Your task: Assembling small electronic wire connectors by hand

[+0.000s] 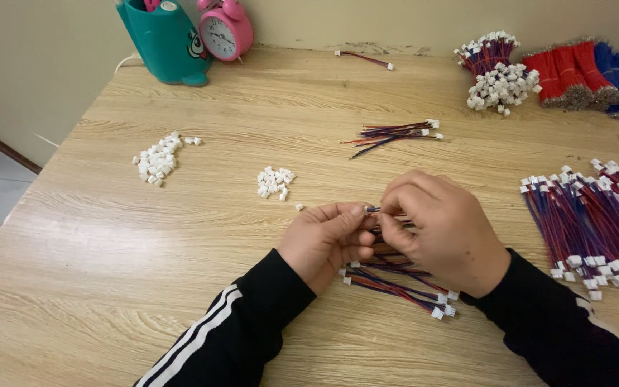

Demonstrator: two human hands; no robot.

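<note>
Pinching a thin wire lead [375, 211] between both hands at bench centre, just above a small pile of red-and-blue leads [399, 281] with white plugs on the ends.

Left hand [329, 240]: thumb and fingers closed, tips pointing right and meeting the lead at its near end. Right hand [438, 228]: fingers curled down, grip closed on the same lead from the other side. Fingertips of both hands nearly touching. Can't tell if there's a connector housing between them, too small and covered.

Both sleeves are black with white stripes.

On the bench [180, 287], wood-grain top:
- small heap of white connector housings [274, 181] just left of the hands, one stray piece near the left thumb
- larger heap of white housings [157, 159] further left
- short bundle of leads [394, 133] past the hands, toward the wall
- big spread of finished red/blue leads [596, 222] at the right edge, white plugs at both ends
- far right corner: bundle of leads with white plugs [499, 72], beside it red wire bundles [567, 72] and blue wire bundles [614, 72] with bare ends
- single lead [364, 58] lying alone near the back wall
- far left corner: teal holder [166, 43] and pink alarm clock [225, 30], just beside each other

Pile under the hands is partly hidden by the right hand and wrist.
</note>
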